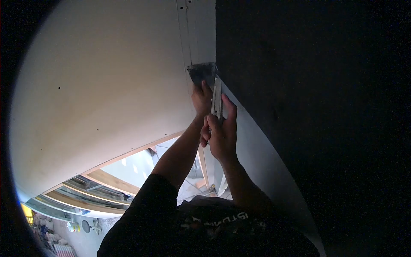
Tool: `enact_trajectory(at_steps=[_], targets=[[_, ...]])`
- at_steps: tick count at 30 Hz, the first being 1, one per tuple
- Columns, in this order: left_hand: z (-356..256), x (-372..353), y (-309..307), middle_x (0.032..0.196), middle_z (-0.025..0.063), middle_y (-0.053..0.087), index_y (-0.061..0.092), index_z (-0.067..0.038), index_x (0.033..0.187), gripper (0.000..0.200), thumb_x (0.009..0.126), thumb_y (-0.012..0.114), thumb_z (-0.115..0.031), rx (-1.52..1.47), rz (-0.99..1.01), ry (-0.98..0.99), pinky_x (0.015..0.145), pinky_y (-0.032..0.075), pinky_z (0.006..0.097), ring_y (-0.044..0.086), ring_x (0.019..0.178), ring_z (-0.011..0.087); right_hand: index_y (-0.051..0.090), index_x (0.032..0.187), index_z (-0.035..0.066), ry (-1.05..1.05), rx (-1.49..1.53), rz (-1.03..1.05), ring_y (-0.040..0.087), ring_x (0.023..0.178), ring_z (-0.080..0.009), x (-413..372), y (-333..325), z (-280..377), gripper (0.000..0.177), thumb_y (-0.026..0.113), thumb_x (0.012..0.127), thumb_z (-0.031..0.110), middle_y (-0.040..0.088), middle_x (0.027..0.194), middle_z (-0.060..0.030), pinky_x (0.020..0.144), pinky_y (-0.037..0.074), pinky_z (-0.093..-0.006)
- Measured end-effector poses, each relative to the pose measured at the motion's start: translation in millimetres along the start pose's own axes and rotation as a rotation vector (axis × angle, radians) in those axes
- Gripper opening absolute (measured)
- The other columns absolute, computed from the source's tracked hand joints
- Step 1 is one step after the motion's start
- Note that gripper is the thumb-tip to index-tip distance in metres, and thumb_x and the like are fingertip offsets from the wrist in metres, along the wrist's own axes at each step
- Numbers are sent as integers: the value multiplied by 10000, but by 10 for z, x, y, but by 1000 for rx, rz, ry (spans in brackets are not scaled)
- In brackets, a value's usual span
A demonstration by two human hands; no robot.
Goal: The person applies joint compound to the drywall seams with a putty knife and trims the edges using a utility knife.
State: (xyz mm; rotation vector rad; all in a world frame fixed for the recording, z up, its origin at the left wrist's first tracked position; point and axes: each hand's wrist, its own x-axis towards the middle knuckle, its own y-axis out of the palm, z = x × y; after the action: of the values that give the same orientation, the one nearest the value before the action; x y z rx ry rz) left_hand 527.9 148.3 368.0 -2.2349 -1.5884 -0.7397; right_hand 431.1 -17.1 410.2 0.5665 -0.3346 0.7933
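My left hand (201,100) is closed around a wide, dark-bladed putty knife (202,70). The straight edge of that blade lies across the pale strip at the inside corner, close against the white panel (115,73). Just below and to the right, my right hand (222,135) grips a snap-off utility knife (217,98) between thumb and fingers, pointed up along the corner. Its upper end comes right up beside the putty knife's blade. The putty knife's handle is hidden in my left hand.
Small dark screw holes dot the white panel. A dark surface (317,107) fills the right side. Below the panel, a wood-framed opening (113,182) shows a lit room. At the lower left are a white bucket (72,227), a wheeled stool (91,227) and piled items.
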Motion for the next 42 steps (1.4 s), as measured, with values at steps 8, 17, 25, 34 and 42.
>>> enact_trajectory(at_steps=[8, 17, 25, 34, 42], targets=[[-195, -42, -22, 843, 125, 667, 546, -117, 1213, 243, 997, 488, -211, 656, 246, 144, 656, 525, 371, 661, 732, 227, 292, 1447, 111, 78, 12, -232, 465, 493, -118, 984, 93, -271, 516, 492, 973, 72, 514, 818, -66, 379, 415, -294], [428, 92, 119, 992, 127, 694, 531, -189, 1368, 454, 928, 500, -80, 837, 68, 527, 712, 544, 360, 685, 851, 240, 259, 1460, 121, -53, -146, -321, 495, 483, -131, 1067, 296, -462, 513, 457, 993, 46, 497, 809, -65, 405, 516, -345], [-24, 38, 23, 822, 88, 594, 395, -143, 1378, 391, 994, 459, -182, 1479, 143, 742, 608, 471, 323, 598, 768, 214, 218, 1472, 140, 31, -16, -306, 501, 503, -144, 1195, 286, -546, 560, 444, 974, 23, 479, 798, -63, 419, 536, -356], [-99, 68, -1, 886, 106, 608, 418, -126, 1376, 382, 1001, 454, -185, 914, 282, 290, 655, 478, 336, 609, 825, 228, 190, 1481, 130, 70, 9, -354, 521, 500, -167, 1264, 342, -604, 600, 415, 944, -17, 450, 1025, -148, 435, 541, -378], [-95, 39, 10, 943, 122, 620, 439, -111, 1374, 376, 1006, 450, -188, 847, 299, 236, 698, 483, 348, 619, 877, 240, 138, 1524, 153, 175, 131, -343, 528, 460, -187, 1253, 323, -380, 628, 414, 979, 6, 538, 932, -141, 406, 553, -387]])
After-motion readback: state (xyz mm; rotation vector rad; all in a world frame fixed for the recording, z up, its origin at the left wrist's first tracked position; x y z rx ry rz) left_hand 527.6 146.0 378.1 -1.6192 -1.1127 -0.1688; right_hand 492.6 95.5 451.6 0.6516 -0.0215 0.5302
